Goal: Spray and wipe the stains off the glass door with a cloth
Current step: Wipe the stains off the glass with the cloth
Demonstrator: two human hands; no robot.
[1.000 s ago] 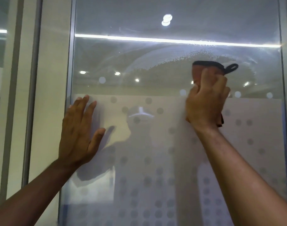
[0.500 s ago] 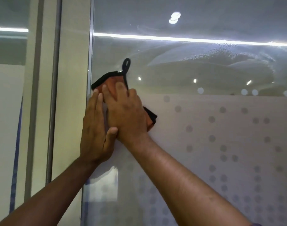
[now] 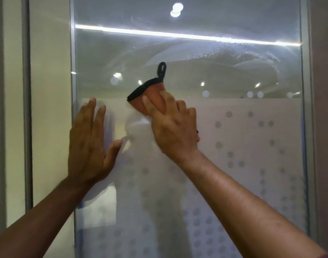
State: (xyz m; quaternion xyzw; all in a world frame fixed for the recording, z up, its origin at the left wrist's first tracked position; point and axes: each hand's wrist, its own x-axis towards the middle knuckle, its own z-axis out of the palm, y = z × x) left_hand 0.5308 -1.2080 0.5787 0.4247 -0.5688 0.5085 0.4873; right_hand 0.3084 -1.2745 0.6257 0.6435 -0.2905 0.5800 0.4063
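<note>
The right hand's fingers [image 3: 154, 107] are spread and pressed down on an orange microfibre cloth [image 3: 153, 98] with a black hem, pinning it flat against the glass door [image 3: 224, 75]; the cloth pokes out above and to the left of the fingertips, its black hanging loop [image 3: 161, 68] standing up above them. The right hand [image 3: 175, 127] sits right at the top edge of the frosted dotted film [image 3: 252, 146]. Left of those fingers, well apart from the cloth, the left hand [image 3: 88, 144] lies flat on the pane with fingers straight and close together, thumb out, holding nothing, apparently bracing the door near the aluminium frame [image 3: 72, 108]. To wipe well, I judge the pressure should stay even across the whole pad, with overlapping passes carried up into the wet, beaded haze [image 3: 224, 53] above and right of the fingers, which looks uncleaned. The spray bottle is not in view. Reflected ceiling lights and the frosting make actual stains hard to pick out, and the door's lower part is cut off.
</note>
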